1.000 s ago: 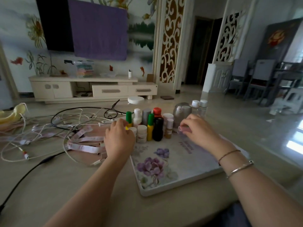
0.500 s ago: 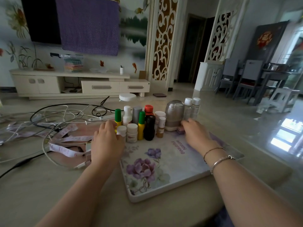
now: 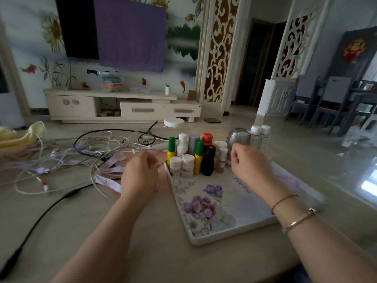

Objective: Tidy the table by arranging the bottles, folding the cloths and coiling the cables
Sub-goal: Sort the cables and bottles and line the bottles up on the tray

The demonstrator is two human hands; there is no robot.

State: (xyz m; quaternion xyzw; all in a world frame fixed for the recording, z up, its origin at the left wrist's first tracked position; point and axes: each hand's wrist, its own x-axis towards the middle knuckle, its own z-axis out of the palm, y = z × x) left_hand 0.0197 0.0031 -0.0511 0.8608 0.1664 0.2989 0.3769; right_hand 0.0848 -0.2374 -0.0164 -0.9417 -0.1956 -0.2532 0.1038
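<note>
Mural wall (image 3: 183, 37), cream cabinet (image 3: 122, 107), glossy floor (image 3: 306, 144)

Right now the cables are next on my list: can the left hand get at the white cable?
Probably yes. The left hand lies beside the tray, and the white cable loops on the table just to its left; only pink tape lies between.
</note>
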